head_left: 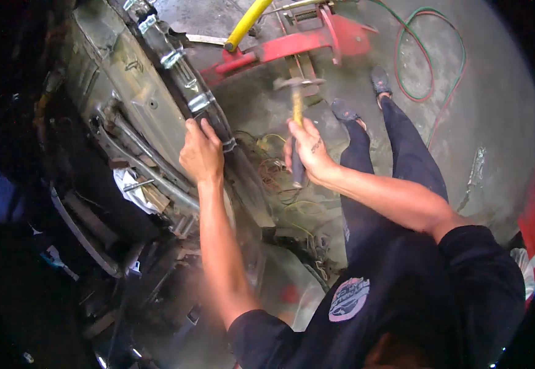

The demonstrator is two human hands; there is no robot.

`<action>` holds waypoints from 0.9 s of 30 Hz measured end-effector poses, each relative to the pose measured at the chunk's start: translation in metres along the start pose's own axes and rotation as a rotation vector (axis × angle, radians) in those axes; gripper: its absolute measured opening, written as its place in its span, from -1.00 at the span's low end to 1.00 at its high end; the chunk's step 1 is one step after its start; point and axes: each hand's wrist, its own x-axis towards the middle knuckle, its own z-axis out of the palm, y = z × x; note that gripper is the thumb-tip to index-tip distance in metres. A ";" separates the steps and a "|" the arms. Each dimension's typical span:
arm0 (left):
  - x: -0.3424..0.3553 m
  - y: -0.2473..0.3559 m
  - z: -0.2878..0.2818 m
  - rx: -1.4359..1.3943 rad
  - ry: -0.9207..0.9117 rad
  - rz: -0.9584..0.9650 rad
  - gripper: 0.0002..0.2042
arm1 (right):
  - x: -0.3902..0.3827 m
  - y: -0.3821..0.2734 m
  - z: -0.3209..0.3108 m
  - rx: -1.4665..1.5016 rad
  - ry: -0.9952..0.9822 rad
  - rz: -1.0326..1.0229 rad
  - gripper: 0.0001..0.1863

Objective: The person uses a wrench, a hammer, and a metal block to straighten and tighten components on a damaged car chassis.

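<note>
My right hand is wrapped round the handle of a body hammer. Its handle is yellow above and dark below, and its slim head, a little blurred, points away from me over the floor. My left hand is closed at the edge of a long metal car sill. A small dark piece shows by its fingertips, but I cannot make out what it is. Several shiny metal clamps line the sill's flange beyond that hand. The hammer is apart from the sill.
A red floor jack with a yellow bar stands beyond the hammer. Green and red hoses loop on the concrete at the right. Loose wires lie beside the sill. White paper rests inside the car body.
</note>
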 end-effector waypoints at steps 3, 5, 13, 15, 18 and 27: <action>0.004 0.004 -0.001 -0.028 -0.012 -0.002 -0.74 | -0.010 0.016 0.045 0.081 0.027 0.010 -0.70; 0.005 0.005 -0.002 -0.037 -0.019 -0.009 -0.74 | -0.012 0.018 0.050 -0.072 -0.201 0.161 -0.73; 0.002 0.003 -0.003 -0.073 0.008 -0.022 -0.72 | 0.022 -0.016 0.004 0.030 0.128 -0.050 -0.73; 0.003 0.003 0.000 -0.052 0.012 -0.002 -0.75 | 0.033 -0.010 0.021 0.146 0.128 0.029 -0.74; 0.001 -0.002 0.003 -0.008 0.006 0.000 -0.77 | 0.017 -0.016 0.025 -0.042 -0.270 0.408 -0.71; 0.001 0.001 -0.001 -0.030 -0.048 -0.062 -0.77 | 0.010 -0.021 0.049 -0.120 -0.187 0.300 -0.78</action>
